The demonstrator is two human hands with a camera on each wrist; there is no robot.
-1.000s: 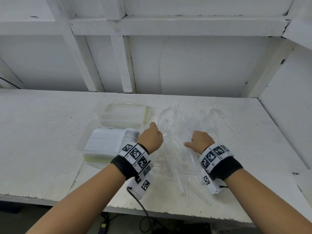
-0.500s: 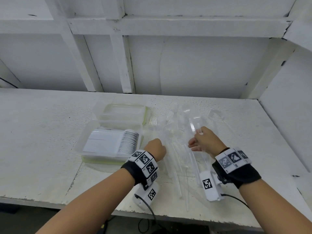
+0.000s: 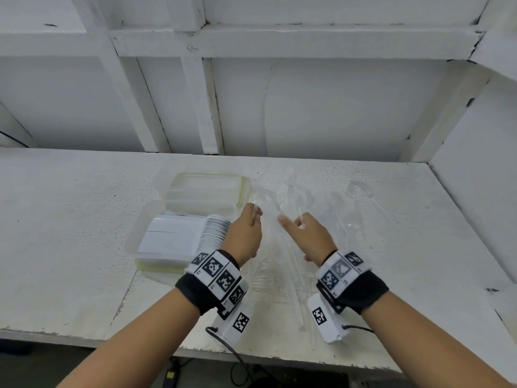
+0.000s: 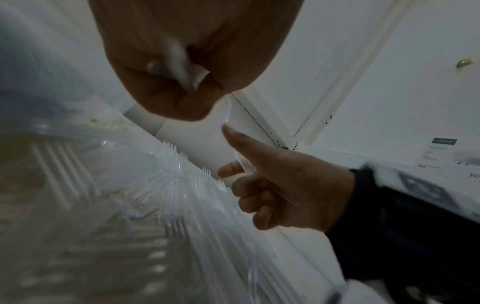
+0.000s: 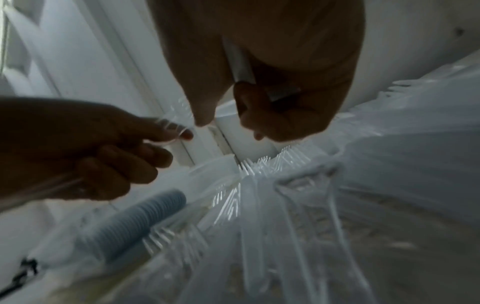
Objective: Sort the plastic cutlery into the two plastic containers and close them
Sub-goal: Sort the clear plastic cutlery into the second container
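Both hands hover over a heap of clear, thin plastic cutlery (image 3: pixel 282 208) mid-table. The left hand (image 3: pixel 244 233) pinches clear pieces; the right hand (image 3: pixel 307 236) grips a clear handle. Two translucent rectangular containers (image 3: pixel 207 189) sit left of it.

Even, soft light from the head view; dim, blurred wrist views.

The head view was bright and flat, its white table (image 3: pixel 70 219) and wall nearly shadowless, with straight beams bowed toward the edges by the wide lens. The clear cutlery (image 3: pixel 291 197) almost vanished against the white. Both wrist views were dimmer and noisy: the left hand (image 5: pixel 85 152) and right hand (image 4: pixel 283 191) showed as dark, backlit shapes, fork tines caught small glints, and the lower halves smeared with motion blur.
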